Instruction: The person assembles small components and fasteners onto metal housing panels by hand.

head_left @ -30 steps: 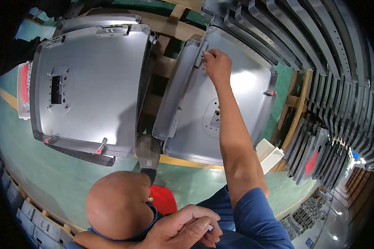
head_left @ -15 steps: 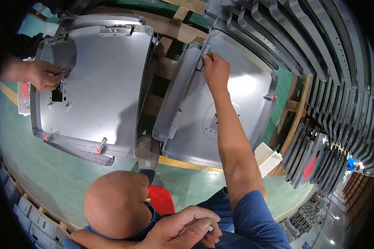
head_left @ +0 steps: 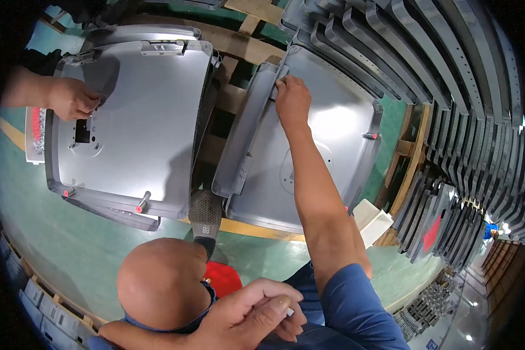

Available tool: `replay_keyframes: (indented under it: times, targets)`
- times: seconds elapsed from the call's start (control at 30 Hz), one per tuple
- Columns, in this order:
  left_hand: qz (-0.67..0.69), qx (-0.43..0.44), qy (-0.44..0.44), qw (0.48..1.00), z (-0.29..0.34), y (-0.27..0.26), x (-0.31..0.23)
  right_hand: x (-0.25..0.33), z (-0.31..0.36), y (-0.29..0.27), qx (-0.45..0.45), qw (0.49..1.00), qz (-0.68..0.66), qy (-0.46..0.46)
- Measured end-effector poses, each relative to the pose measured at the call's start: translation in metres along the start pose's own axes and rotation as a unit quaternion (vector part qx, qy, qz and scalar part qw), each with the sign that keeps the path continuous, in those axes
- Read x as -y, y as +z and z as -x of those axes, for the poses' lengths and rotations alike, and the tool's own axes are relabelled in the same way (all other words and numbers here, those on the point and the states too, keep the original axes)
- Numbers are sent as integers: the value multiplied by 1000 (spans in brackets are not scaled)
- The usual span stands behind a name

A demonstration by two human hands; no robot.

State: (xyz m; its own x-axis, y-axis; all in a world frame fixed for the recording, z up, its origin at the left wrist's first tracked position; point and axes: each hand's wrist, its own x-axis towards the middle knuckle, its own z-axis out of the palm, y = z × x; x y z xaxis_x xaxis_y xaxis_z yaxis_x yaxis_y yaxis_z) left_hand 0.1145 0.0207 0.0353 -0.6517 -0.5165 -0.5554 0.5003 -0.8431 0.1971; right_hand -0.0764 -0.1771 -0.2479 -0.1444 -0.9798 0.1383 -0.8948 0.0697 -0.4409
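My right hand (head_left: 293, 102) reaches out over the right grey metal panel (head_left: 338, 125). Its fingertips are pinched together at a small bracket on the panel's upper left edge; whatever they hold is hidden. Close to my body, my left hand (head_left: 245, 312) is curled shut, and a small whitish piece (head_left: 290, 312) shows between its fingers. The panel has raised sides, a hole pattern partly hidden by my right forearm, and a red-tipped post (head_left: 371, 136) at its right edge.
At left, another person's hand (head_left: 73, 99) works over a second metal panel (head_left: 140, 116) with red-tipped posts. Stacked panels (head_left: 414, 52) stand at upper right. A white box (head_left: 372, 221) sits by the right panel, and wooden pallets (head_left: 233, 96) lie beneath.
My right hand has shifted slightly left along the bracket, its fingers still pinched. My left hand has barely moved. The other person's hand has moved a little to the right.
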Motion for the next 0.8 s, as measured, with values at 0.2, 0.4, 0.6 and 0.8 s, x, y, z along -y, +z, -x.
replay_keyframes:
  times: [0.2, 0.4, 0.6, 0.8]
  targets:
    - [-145, -142, 33, 979, -3, 6, -8, 5, 11, -37, 39, 997, 57, -19]
    - [-88, -136, 88, 983, 13, 6, -5, 109, 92, -212, 219, 826, -486, 182]
    - [-85, -129, 108, 982, 6, 8, 19, 132, 174, -261, 226, 791, -569, -2]
    - [-99, -155, 102, 978, 9, 11, 33, 130, 198, -249, 137, 809, -572, 16]
